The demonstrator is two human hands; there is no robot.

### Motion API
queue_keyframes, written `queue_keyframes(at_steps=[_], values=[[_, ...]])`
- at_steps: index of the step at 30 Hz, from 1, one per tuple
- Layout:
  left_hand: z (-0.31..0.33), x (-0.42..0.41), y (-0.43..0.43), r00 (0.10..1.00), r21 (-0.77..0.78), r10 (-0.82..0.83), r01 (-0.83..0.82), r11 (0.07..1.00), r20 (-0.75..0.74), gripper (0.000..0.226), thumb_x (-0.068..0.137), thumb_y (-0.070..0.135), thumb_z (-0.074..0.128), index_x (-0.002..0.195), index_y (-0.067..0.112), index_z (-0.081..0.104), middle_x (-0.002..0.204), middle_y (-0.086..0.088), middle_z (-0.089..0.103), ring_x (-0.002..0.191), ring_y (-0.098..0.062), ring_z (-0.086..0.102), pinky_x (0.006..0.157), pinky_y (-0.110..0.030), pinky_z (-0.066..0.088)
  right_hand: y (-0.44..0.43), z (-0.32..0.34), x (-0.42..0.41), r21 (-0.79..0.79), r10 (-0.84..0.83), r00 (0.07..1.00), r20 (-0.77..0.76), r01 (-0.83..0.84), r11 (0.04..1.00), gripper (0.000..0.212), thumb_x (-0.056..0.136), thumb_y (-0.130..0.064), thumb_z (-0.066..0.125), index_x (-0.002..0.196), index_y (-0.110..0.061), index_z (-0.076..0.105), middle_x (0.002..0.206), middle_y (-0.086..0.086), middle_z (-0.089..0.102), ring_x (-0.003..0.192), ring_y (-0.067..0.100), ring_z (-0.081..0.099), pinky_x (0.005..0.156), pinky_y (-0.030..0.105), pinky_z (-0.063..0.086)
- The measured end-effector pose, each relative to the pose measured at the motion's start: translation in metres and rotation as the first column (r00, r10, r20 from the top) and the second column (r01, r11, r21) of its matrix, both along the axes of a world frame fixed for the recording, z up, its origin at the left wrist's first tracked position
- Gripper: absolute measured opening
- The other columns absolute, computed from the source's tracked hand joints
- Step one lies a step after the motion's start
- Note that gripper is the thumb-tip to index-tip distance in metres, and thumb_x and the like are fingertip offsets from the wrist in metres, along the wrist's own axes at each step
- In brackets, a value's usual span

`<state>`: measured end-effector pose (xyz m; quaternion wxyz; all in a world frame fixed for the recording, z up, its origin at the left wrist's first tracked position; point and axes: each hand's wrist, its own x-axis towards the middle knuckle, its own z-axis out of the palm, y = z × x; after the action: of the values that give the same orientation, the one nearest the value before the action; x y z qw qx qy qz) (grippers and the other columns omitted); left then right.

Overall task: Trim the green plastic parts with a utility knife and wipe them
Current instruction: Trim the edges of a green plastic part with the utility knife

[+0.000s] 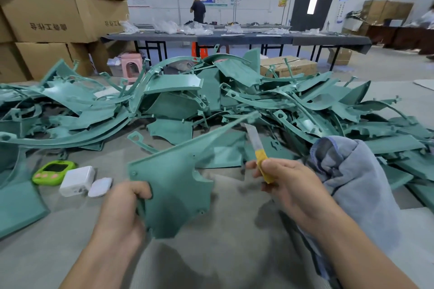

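My left hand (123,216) grips a flat green plastic part (173,185) by its lower left edge and holds it up above the grey table cover (234,253). The part tapers to a long point toward the upper right. My right hand (288,185) holds a yellow utility knife (259,155) with its blade out, pointing up and away, just right of the part and apart from it. A grey-blue cloth (357,183) lies draped over the back of my right hand and wrist. A big heap of green plastic parts (211,98) fills the table beyond.
A green handheld device (54,171), a white charger block (77,180) and a small white case (100,187) lie at the left. More green parts (18,204) lie at the far left. Cardboard boxes (58,16) are stacked behind, with a long table (234,37) and a person (198,8) at the back.
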<state>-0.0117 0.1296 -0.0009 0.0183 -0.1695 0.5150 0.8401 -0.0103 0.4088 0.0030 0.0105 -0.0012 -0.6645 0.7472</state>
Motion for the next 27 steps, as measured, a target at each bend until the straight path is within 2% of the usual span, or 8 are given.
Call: queue_keyframes(at_steps=[3,6,8,14,18,21,24,27], values=[[-0.002,0.001,0.007,0.977,-0.086,-0.134,0.149,0.985,0.165,0.03,0.081,0.012,0.057,0.099,0.002,0.079,0.1,-0.024,0.076,0.076,-0.035,0.074,0.065,-0.042,0.062,-0.007,0.005,0.005,-0.163,0.172,0.985,-0.001,-0.169,0.972,0.016,0.083,-0.02,0.073,0.072,-0.01,0.077,0.112,0.01,0.075,0.106,0.021,0.07,0.083,0.038,0.053],[-0.002,0.002,0.014,0.97,-0.181,-0.183,0.211,0.961,0.161,0.024,0.096,0.022,0.063,0.11,0.007,0.076,0.101,-0.017,0.078,0.088,-0.034,0.076,0.081,-0.043,0.059,-0.015,0.009,0.013,-0.273,0.237,0.971,-0.025,-0.235,0.933,0.014,0.077,-0.02,0.083,0.075,-0.008,0.078,0.091,0.011,0.073,0.095,0.022,0.07,0.085,0.038,0.057],[0.001,0.005,0.018,0.967,-0.211,-0.215,0.241,0.947,0.136,0.021,0.101,0.019,0.058,0.111,0.012,0.075,0.102,-0.013,0.079,0.087,-0.029,0.077,0.081,-0.043,0.057,-0.017,0.012,0.015,-0.325,0.204,0.979,-0.015,-0.197,0.925,0.012,0.079,-0.018,0.077,0.075,-0.007,0.077,0.086,0.013,0.071,0.088,0.024,0.07,0.08,0.037,0.059],[0.004,0.009,0.016,0.934,-0.23,-0.351,0.358,0.905,0.07,0.049,0.097,0.0,0.059,0.126,0.039,0.067,0.12,0.001,0.075,0.107,-0.03,0.073,0.092,-0.05,0.058,-0.021,0.012,0.014,-0.352,0.075,0.994,0.078,-0.043,0.935,0.019,0.077,-0.023,0.071,0.077,-0.006,0.079,0.09,0.013,0.073,0.076,0.022,0.069,0.072,0.034,0.06],[0.005,0.01,0.02,0.935,-0.361,-0.354,0.321,0.875,-0.025,0.05,0.089,-0.001,0.068,0.123,0.035,0.072,0.125,0.013,0.071,0.115,-0.018,0.069,0.102,-0.043,0.053,-0.02,0.013,0.013,-0.352,0.068,0.991,0.111,-0.025,0.936,0.02,0.076,-0.022,0.07,0.075,-0.005,0.079,0.086,0.013,0.072,0.07,0.021,0.069,0.066,0.032,0.061],[0.002,0.01,0.025,0.947,-0.519,-0.322,0.267,0.812,-0.016,0.014,0.096,0.017,0.067,0.098,0.018,0.081,0.099,-0.007,0.079,0.091,-0.023,0.075,0.085,-0.036,0.057,-0.026,0.012,0.018,-0.342,0.22,0.973,0.066,-0.185,0.921,0.016,0.084,-0.018,0.074,0.079,-0.003,0.077,0.085,0.015,0.07,0.074,0.023,0.07,0.069,0.036,0.061],[-0.001,0.011,0.027,0.94,-0.628,-0.339,0.281,0.726,0.029,0.043,0.103,0.034,0.058,0.084,-0.001,0.073,0.081,-0.021,0.075,0.064,-0.02,0.065,0.063,-0.028,0.048,-0.031,0.009,0.021,-0.314,0.252,0.966,0.063,-0.22,0.924,0.016,0.082,-0.02,0.073,0.08,-0.005,0.077,0.089,0.015,0.071,0.084,0.024,0.071,0.079,0.038,0.06],[0.003,0.007,0.023,0.961,-0.676,-0.249,0.263,0.688,0.12,0.046,0.1,0.035,0.061,0.075,-0.003,0.071,0.058,-0.002,0.07,0.048,-0.012,0.061,0.046,-0.017,0.043,-0.026,0.011,0.019,-0.257,0.195,0.978,0.079,-0.169,0.952,0.023,0.072,-0.029,0.079,0.077,-0.007,0.077,0.094,0.011,0.074,0.095,0.024,0.068,0.084,0.037,0.057]])
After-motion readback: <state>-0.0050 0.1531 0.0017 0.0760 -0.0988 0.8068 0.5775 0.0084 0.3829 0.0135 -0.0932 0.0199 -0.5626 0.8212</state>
